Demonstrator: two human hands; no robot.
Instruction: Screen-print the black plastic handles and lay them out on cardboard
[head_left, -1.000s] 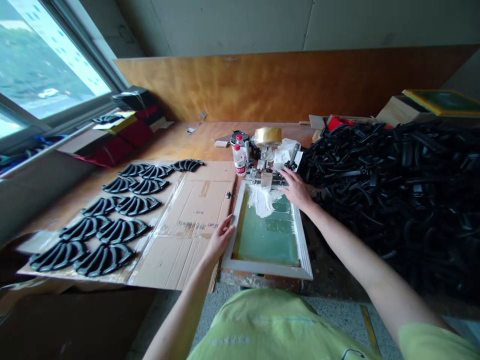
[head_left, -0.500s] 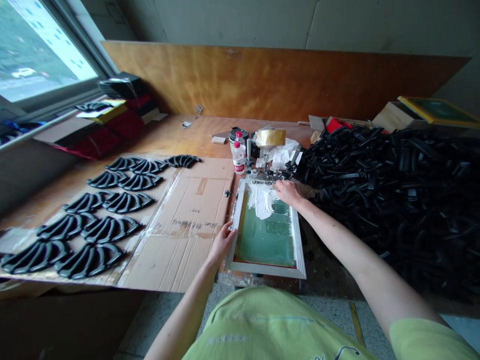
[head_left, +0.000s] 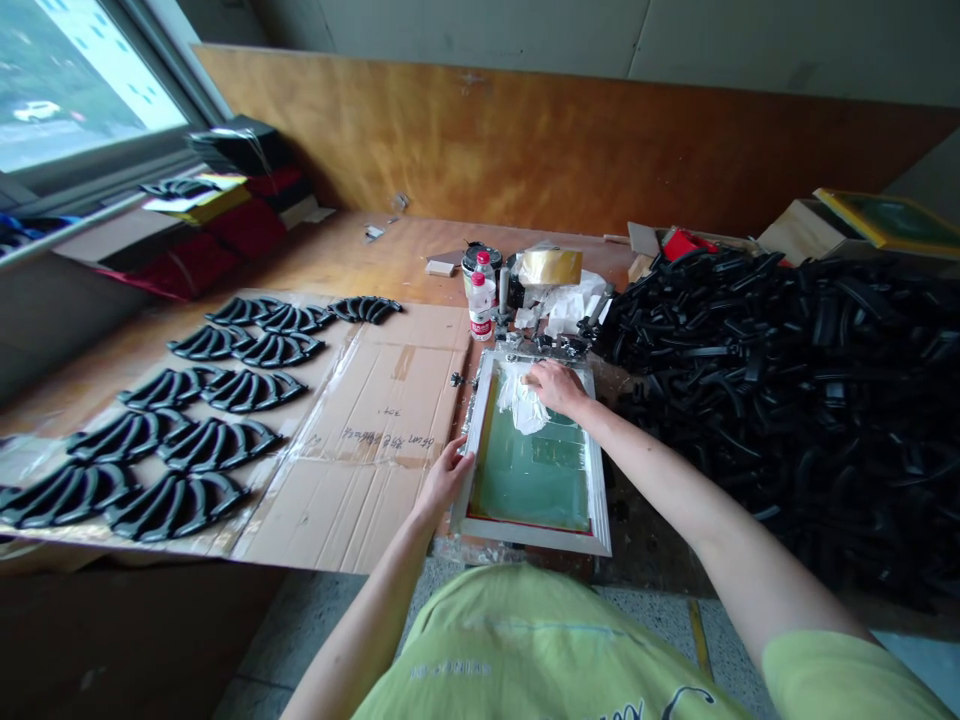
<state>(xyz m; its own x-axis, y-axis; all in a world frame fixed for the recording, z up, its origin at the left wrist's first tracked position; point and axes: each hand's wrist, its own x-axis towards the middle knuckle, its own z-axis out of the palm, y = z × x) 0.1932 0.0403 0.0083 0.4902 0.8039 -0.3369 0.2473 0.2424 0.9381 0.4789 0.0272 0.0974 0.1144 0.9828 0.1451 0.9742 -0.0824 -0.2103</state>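
A screen printing frame with silver sides and a green mesh lies in front of me. White ink or paste is smeared thickly over the mesh's far part. My left hand holds the frame's left side bar, thumb and fingers at its edge. At the far end, my right hand is closed with its fingertips at the white paste; whatever it grips is hidden beneath the fingers. Dark clamps sit just beyond the frame's far bar.
Left of the frame, black fan-shaped plastic pieces stand in rows on a cardboard sheet. A large heap of black pieces fills the right side. Bottles, a tape roll and crumpled white paper are behind the frame.
My right hand has moved left from the frame's far right area onto the white paste. My left hand stays at the left bar. The view has shifted slightly.
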